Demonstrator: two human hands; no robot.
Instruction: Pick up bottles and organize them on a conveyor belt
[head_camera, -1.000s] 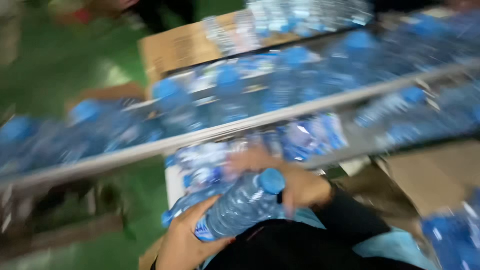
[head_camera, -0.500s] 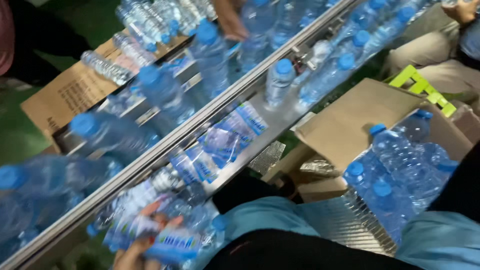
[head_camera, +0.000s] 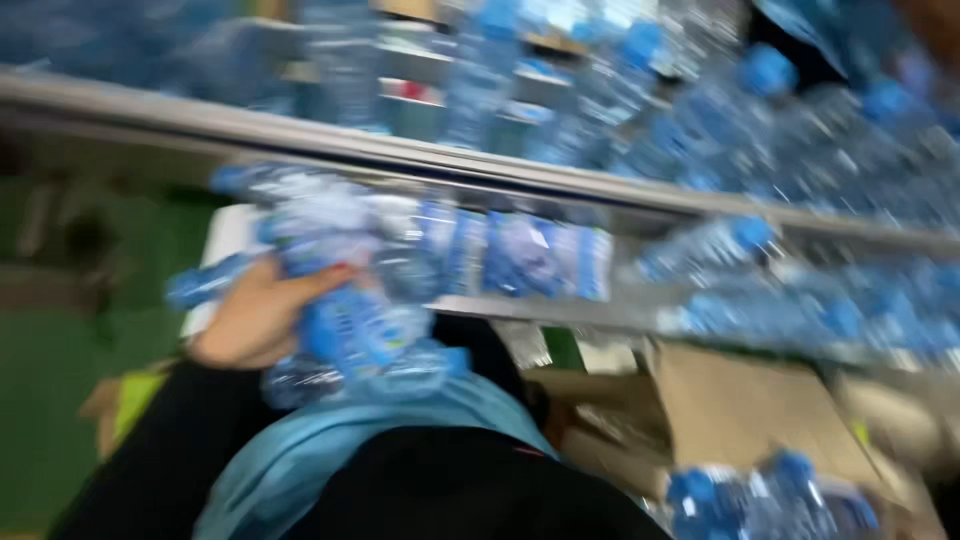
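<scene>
Several clear plastic water bottles with blue caps and blue labels (head_camera: 350, 300) are bunched against the person's chest, held there by the left hand (head_camera: 255, 315), whose fingers curl round the side of the bundle with a thumb pressed onto one label. The bundle sits at the left of the view, just below the long grey metal rail (head_camera: 480, 160) that crosses the picture from upper left to right, and above a light blue cloth (head_camera: 330, 440) draped over the dark lap. The right hand is not visible, so its state cannot be told. Beyond the rail many more blue-capped bottles (head_camera: 700, 130) lie crowded together, blurred by motion. Just under the rail a row of bottles (head_camera: 530, 255) lies on its side on a narrow grey ledge, with another bottle (head_camera: 705, 245) to the right of it, cap pointing right. At lower right an open brown cardboard box (head_camera: 745, 410) stands with its flap up, and near it a cluster of upright bottles (head_camera: 770, 500) shows its blue caps. Green floor (head_camera: 60, 380) fills the left edge.
</scene>
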